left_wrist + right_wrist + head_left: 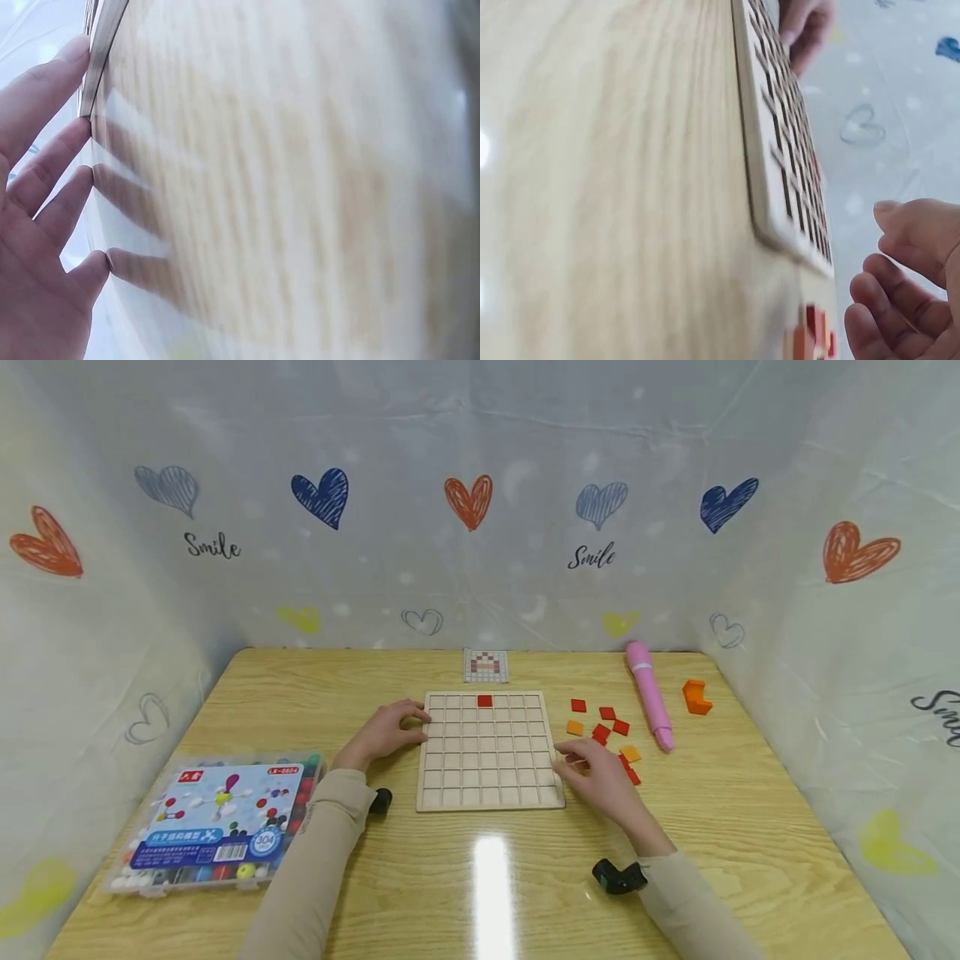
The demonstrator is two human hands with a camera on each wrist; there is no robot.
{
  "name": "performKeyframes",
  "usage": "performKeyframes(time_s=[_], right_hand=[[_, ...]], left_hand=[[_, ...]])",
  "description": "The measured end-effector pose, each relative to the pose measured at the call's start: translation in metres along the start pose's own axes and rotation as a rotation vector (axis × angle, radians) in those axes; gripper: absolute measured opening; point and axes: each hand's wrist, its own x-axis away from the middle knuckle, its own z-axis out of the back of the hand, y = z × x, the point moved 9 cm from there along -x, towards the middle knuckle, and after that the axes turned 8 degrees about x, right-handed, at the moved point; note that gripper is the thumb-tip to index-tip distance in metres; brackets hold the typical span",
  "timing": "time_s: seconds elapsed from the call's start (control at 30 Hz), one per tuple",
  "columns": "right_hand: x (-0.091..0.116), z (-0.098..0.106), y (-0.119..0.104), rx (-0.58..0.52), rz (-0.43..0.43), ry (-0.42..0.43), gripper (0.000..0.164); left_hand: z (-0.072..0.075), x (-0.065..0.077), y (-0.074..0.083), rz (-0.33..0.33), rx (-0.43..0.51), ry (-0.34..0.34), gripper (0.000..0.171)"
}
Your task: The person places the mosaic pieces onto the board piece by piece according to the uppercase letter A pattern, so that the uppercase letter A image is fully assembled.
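Note:
A pale wooden grid board [483, 760] lies on the table, with one red square tile [485, 701] in its top row. My left hand [390, 729] is at the board's left edge. In the left wrist view its thumb touches the board's side, and the other fingertips [76, 176] rest against the tabletop. Beside the right edge is my right hand [597, 774], its fingers loosely bent and no object visible in them. Loose red tiles [578, 705] and orange tiles [575, 727] lie just beyond that hand, a few partly hidden by it.
Behind the board lies a small pattern card [486, 666]. A pink pen-shaped stick [649, 693] and an orange angular piece [697, 697] are at the right. The clear plastic box [217, 822] of a molecular model set sits at the left, near my left forearm.

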Motion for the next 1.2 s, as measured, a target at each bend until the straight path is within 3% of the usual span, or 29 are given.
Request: performKeyframes(time_s=[0.37, 0.6, 0.83, 1.2], right_hand=[[0.046, 0.042, 0.055, 0.071, -0.181, 0.128, 0.03], [0.06, 0.054, 0.08, 0.115, -0.28, 0.101, 0.042], [0.059, 0.051, 0.083, 0.16, -0.287, 0.024, 0.047], [0.048, 0.048, 0.082, 0.206, -0.245, 0.036, 0.038]], left_hand=[[0.002, 0.002, -0.002, 0.008, -0.006, 0.006, 0.031], [0.003, 0.002, 0.0, 0.005, -0.009, 0.002, 0.032], [0.002, 0.001, 0.0, 0.008, -0.013, -0.006, 0.032], [0.0, -0.001, -0.002, -0.002, -0.014, -0.005, 0.032]])
